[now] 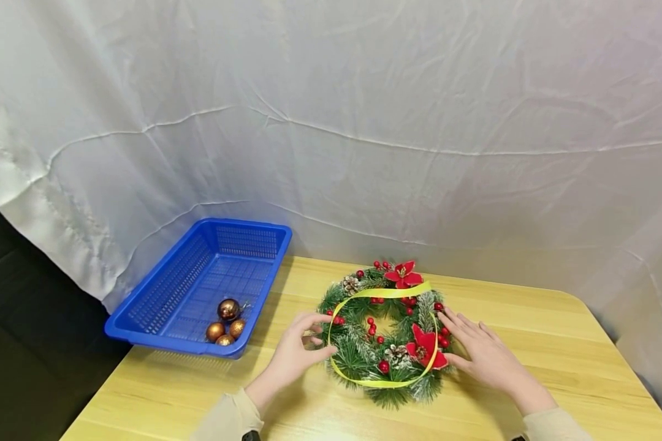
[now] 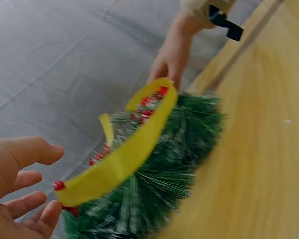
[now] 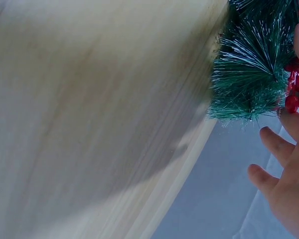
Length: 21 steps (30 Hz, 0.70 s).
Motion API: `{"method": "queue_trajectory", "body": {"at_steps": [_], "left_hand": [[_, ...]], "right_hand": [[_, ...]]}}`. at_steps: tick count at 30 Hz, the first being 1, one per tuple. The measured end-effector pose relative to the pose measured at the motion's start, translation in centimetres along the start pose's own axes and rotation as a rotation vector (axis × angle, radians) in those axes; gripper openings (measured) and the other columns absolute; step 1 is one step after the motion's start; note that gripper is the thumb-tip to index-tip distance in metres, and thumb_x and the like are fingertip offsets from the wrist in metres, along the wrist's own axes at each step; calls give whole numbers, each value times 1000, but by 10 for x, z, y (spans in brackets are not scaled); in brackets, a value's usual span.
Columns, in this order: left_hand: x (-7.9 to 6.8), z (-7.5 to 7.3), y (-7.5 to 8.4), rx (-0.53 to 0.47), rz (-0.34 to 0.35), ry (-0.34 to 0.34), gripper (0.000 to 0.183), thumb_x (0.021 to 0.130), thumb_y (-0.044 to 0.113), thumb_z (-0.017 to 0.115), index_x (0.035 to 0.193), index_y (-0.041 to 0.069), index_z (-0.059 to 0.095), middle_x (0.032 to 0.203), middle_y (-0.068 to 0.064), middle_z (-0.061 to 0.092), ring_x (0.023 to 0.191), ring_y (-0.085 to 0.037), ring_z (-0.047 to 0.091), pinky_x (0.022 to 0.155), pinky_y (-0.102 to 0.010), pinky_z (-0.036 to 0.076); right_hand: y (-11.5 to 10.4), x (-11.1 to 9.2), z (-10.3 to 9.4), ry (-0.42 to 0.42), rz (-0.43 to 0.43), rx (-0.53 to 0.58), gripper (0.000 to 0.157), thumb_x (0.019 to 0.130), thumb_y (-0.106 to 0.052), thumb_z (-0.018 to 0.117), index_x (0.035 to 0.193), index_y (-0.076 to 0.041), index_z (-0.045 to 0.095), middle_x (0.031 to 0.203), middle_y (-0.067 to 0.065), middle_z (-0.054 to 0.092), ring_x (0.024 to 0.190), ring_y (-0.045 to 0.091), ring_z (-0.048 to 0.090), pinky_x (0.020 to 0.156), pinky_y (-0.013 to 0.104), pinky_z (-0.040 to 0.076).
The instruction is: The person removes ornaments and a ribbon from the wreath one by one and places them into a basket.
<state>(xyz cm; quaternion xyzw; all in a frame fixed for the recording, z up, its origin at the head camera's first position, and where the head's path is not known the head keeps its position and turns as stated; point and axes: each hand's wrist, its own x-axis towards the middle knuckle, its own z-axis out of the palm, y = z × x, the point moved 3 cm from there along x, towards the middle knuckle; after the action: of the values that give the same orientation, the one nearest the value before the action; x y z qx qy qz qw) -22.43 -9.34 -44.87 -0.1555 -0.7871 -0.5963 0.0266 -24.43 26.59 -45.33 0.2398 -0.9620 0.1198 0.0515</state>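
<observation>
A green Christmas wreath [image 1: 358, 352] lies on the table, dressed with red poinsettias [image 1: 403, 275], red berries and pinecones [image 1: 351, 283]. Over its top loops a yellow ribbon [image 1: 383, 384], seen closer in the left wrist view as a yellow band [image 2: 112, 169]. My left hand [image 1: 298, 346] is at the wreath's left side, fingers spread and loosely bent beside the ribbon, nothing gripped. On the opposite side my right hand [image 1: 482, 355] rests against the wreath's edge with extended fingers. In the right wrist view its fingers lie beside red berries [image 3: 292, 103].
A blue plastic basket [image 1: 276, 288] stands at the table's left, with several brown and copper ball ornaments [image 1: 228, 310] in its near corner. Pale grey cloth [image 1: 364, 153] hangs behind the wooden table [image 1: 557, 343]. A dark surface [image 1: 22, 343] is at far left.
</observation>
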Motion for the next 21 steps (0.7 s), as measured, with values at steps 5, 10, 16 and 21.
{"method": "queue_trajectory", "body": {"at_steps": [5,10,16,21], "left_hand": [[-5,7,-9,-6,26,-57,60,71,9,82,126,10,58,126,-11,46,101,-29,53,86,-36,52],[-5,11,-16,-32,63,-114,69,66,7,85,129,11,56,133,-10,41,106,-29,50,89,-35,52],[-4,14,-23,-5,106,-140,74,62,3,86,130,8,55,136,-12,38,97,-24,55,86,-32,53],[-4,13,-20,2,122,-147,77,61,-2,85,131,0,53,134,-15,40,91,-27,57,84,-33,54]], "right_hand": [[0,1,0,1,-2,1,78,90,-51,58,151,-11,29,155,11,23,135,41,29,113,57,8],[0,1,0,-1,2,6,78,90,-50,58,151,-12,28,155,11,22,135,41,29,113,56,7],[0,1,0,-3,3,4,78,90,-51,58,151,-12,28,155,10,22,136,40,28,113,56,7],[0,0,0,-7,7,9,78,90,-51,57,151,-12,28,156,10,21,136,40,28,113,55,7]]}}
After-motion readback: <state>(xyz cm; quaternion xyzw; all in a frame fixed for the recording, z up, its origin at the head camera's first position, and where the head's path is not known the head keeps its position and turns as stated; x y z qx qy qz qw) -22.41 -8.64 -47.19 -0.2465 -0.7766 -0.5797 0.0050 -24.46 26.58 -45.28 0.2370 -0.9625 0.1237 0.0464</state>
